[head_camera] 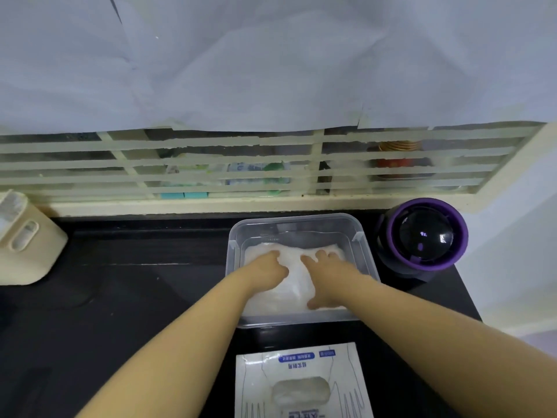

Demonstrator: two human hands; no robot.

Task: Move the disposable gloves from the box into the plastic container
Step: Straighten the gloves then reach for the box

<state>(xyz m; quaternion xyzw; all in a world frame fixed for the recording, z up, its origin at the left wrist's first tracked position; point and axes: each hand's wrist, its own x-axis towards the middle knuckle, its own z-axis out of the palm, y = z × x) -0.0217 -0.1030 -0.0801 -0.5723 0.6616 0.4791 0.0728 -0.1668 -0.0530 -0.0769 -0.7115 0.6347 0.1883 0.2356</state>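
A clear plastic container (301, 223) stands on the black counter, and a flat wad of translucent white disposable gloves (294, 260) lies inside it. Both hands are in the container on top of the gloves. My left hand (269, 271) presses down on the left part of the wad, fingers bent a little. My right hand (327, 279) lies flat on the right part, fingers spread forward and thumb near the front wall. The white glove box (301, 384) lies flat just in front of the container, with more gloves showing through its oval opening.
A purple and black round device (422, 236) stands right of the container. A cream-coloured holder (27, 239) sits at the counter's far left. Behind runs a taped window ledge (241, 203) with bottles behind it. The counter (135, 297) edge drops off at right.
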